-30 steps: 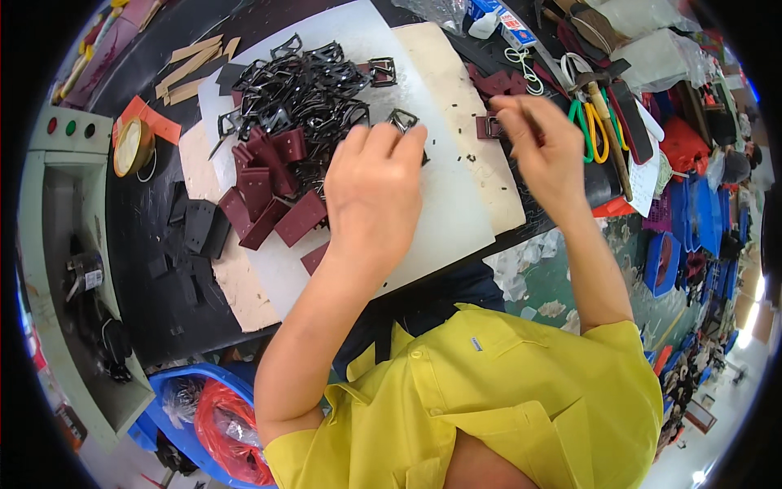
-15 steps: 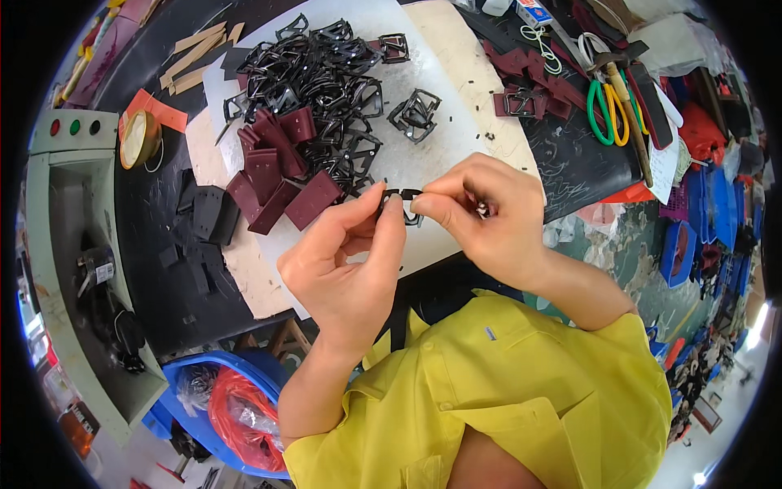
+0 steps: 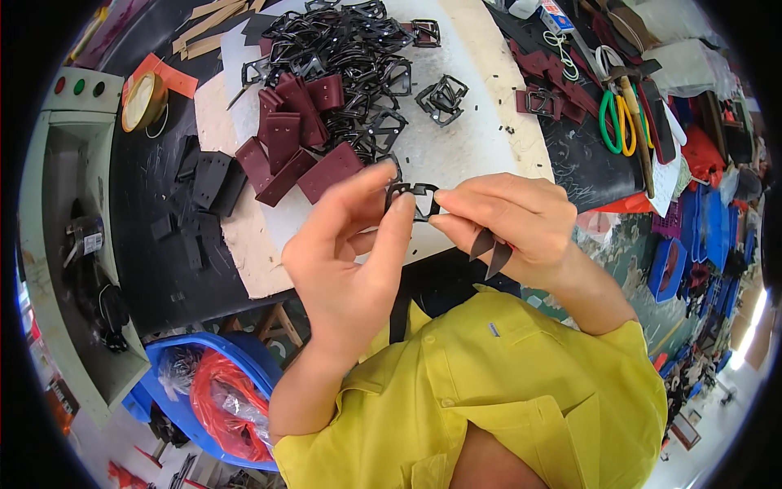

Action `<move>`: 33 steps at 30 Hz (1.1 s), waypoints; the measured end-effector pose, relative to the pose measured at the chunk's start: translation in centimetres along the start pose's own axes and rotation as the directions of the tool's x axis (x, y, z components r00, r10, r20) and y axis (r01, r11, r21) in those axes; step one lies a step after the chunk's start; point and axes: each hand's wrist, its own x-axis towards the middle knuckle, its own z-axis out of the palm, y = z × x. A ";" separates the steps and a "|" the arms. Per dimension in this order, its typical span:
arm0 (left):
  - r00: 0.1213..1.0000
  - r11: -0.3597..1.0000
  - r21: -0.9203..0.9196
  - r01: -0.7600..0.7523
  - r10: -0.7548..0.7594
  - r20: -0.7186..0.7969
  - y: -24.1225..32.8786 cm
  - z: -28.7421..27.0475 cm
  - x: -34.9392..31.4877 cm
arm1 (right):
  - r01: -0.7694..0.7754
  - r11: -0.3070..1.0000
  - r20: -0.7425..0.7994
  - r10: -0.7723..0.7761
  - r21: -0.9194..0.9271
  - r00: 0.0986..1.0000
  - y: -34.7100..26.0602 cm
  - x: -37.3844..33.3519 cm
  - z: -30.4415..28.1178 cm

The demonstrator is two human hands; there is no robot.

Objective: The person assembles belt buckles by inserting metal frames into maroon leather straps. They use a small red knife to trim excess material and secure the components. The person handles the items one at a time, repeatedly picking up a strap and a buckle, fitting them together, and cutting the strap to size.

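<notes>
A black metal buckle (image 3: 417, 189) is held up between my two hands, over the near edge of the white sheet. My left hand (image 3: 346, 261) is closed at the buckle's left side, thumb and forefinger at its frame. At the right side, my right hand (image 3: 525, 213) pinches the frame with thumb and fingertips. A dark leather piece (image 3: 498, 259) sticks out from under the right hand's curled fingers; the rest of it is hidden. Beyond my hands lie a heap of black buckles (image 3: 346, 77) and several folded maroon leather pieces (image 3: 330, 171).
Black leather pieces (image 3: 218, 183) lie left of the white sheet (image 3: 481, 114). More maroon straps (image 3: 542, 81), green-handled scissors (image 3: 607, 122) and tools are at the right. A grey control box (image 3: 69, 122) and a blue tub (image 3: 244, 346) stand at the left.
My right hand has turned, so the dark leather piece in it now shows more. The buckle shows more openly between my fingers. The whole scene has shifted slightly in view.
</notes>
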 end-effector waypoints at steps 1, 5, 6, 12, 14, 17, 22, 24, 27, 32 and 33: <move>0.995 0.991 -0.096 0.095 -0.092 0.037 0.2 -0.2 0.1 | 0.049 0.999 0.030 -0.050 0.017 0.998 0.3 0.2 -0.1; 0.923 0.989 -0.019 0.145 -0.128 0.362 -1.0 -1.6 0.2 | 0.010 1.000 0.049 -0.012 0.027 0.999 0.1 0.8 -0.1; 0.947 0.984 -0.082 0.158 -0.128 0.294 -1.0 -1.6 0.1 | -0.058 0.998 0.029 0.058 0.015 0.998 -0.4 1.0 0.0; 0.996 0.998 -0.024 -0.050 0.048 -0.073 -1.5 -0.9 -1.5 | -0.617 0.721 0.198 0.586 0.315 0.786 -1.9 0.6 0.6; 0.972 0.983 0.058 -0.172 0.179 -0.152 -2.3 -0.5 -2.0 | -0.682 0.650 0.219 0.651 0.335 0.727 -2.2 0.4 0.9; 0.922 0.937 0.187 -0.294 0.330 -0.203 -2.9 -0.3 -2.3 | -0.585 0.795 0.090 0.578 0.163 0.811 -3.3 0.3 1.5; 0.939 0.971 0.123 -0.203 0.229 -0.255 -2.8 -0.6 -2.8 | -0.087 0.996 -0.045 0.086 -0.013 0.995 -2.2 -1.2 2.4; 0.942 0.980 0.079 -0.184 0.199 -0.270 -2.9 -0.8 -3.1 | 0.026 0.995 -0.022 -0.029 -0.095 0.999 -2.1 -1.3 2.4; 0.930 0.974 0.085 -0.209 0.225 -0.291 -3.4 -0.8 -3.8 | 0.017 1.000 0.001 -0.017 -0.020 1.000 -2.7 -1.3 2.4; 0.935 0.986 0.049 -0.162 0.169 -0.310 -3.7 -1.0 -4.8 | 0.030 0.999 0.038 -0.031 0.011 0.999 -3.0 -1.8 2.7; 0.945 0.993 0.006 -0.114 0.110 -0.309 -3.6 -1.1 -5.1 | 0.098 0.995 0.061 -0.097 -0.008 0.993 -2.8 -1.6 2.7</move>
